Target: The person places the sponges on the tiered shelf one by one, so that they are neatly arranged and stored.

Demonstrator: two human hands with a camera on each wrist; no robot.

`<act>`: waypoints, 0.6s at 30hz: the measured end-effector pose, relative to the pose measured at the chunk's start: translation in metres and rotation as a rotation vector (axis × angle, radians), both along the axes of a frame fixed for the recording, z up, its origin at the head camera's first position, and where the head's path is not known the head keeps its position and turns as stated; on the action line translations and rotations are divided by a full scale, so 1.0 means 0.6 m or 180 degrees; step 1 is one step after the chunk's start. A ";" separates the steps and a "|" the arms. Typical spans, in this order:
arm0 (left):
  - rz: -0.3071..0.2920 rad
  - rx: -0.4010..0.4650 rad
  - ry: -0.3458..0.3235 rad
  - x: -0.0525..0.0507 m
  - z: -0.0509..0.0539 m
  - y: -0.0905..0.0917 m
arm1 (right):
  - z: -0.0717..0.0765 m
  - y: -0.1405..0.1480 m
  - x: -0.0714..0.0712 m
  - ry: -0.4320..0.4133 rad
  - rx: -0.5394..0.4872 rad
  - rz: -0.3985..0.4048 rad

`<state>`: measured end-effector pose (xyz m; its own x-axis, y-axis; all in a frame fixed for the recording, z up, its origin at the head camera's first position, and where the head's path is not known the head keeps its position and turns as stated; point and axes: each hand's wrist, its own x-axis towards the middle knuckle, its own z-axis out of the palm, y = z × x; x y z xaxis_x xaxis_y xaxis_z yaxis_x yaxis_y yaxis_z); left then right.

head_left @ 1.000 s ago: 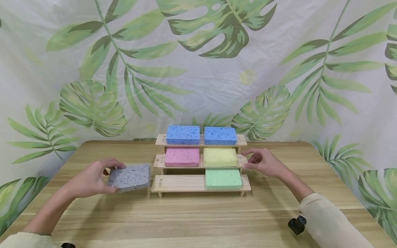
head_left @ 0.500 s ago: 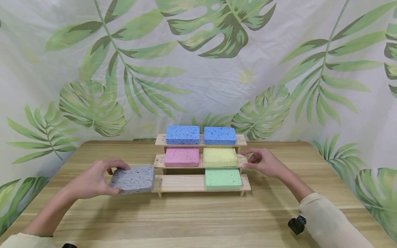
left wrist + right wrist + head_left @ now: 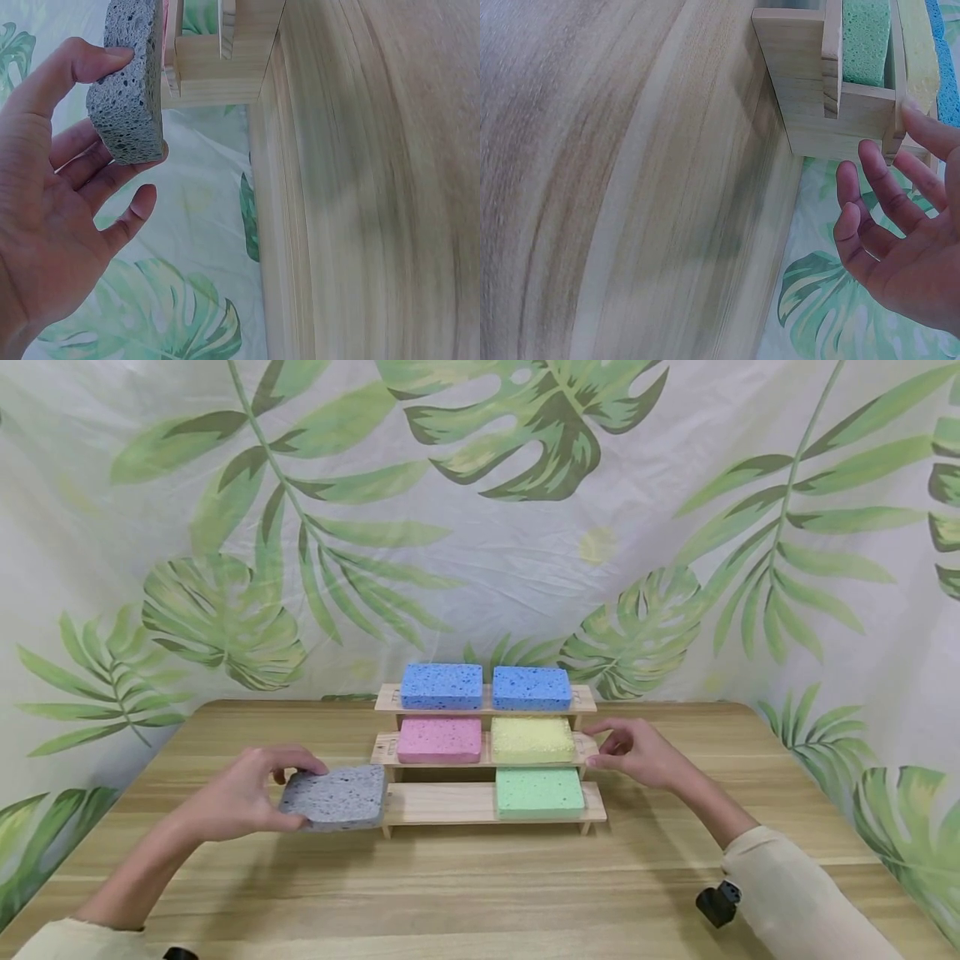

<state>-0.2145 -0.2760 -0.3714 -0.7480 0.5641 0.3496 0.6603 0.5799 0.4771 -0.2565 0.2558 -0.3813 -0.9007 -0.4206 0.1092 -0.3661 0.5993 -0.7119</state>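
Observation:
My left hand (image 3: 236, 797) pinches a grey speckled sponge (image 3: 335, 797) by its left end, thumb on the near side and fingers on the far side. The sponge is above the table, its right end overlapping the left tip of the lowest tier of a three-tier wooden stand (image 3: 442, 803). In the left wrist view, the thumb presses one side of the grey sponge (image 3: 127, 90). My right hand (image 3: 641, 756) pinches the right end of the middle tier between thumb and index finger. In the right wrist view, the other fingers of the right hand (image 3: 907, 232) curl loosely.
Two blue sponges (image 3: 442, 686) sit on the top tier. A pink sponge (image 3: 439, 741) and a yellow sponge (image 3: 532, 740) lie on the middle one. On the lowest tier's right half rests a green sponge (image 3: 540, 793). A leaf-patterned cloth (image 3: 495, 568) hangs behind the table (image 3: 480, 893).
My left hand has carried the grey sponge to the right, from beside the stand to over the lowest tier's left tip. The right hand has stayed at the middle tier.

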 end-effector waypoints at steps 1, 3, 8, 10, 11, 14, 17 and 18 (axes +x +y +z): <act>-0.0002 -0.0019 0.0009 0.000 0.001 0.001 | 0.000 0.000 0.000 -0.0002 -0.0005 0.0001; 0.0008 -0.0035 -0.0009 0.000 0.002 0.005 | 0.000 0.000 0.001 -0.0006 -0.0008 -0.0002; 0.0021 -0.0064 -0.0059 -0.002 0.005 0.015 | 0.000 0.000 -0.001 -0.0014 0.0001 -0.0017; 0.0019 -0.0066 -0.0087 -0.003 0.005 0.019 | 0.000 0.000 -0.001 -0.0018 0.0006 -0.0020; 0.0012 -0.0068 -0.0092 -0.003 0.005 0.022 | 0.000 -0.001 -0.001 -0.0018 0.0007 -0.0019; -0.0028 -0.0060 -0.0065 -0.005 0.003 0.029 | 0.002 -0.001 0.000 -0.0022 0.0009 -0.0018; -0.0085 -0.0046 -0.0034 -0.005 0.001 0.037 | 0.002 -0.002 0.001 -0.0021 0.0001 -0.0020; -0.0099 -0.0039 -0.0047 -0.005 0.000 0.040 | 0.002 -0.002 0.002 -0.0014 0.0003 -0.0022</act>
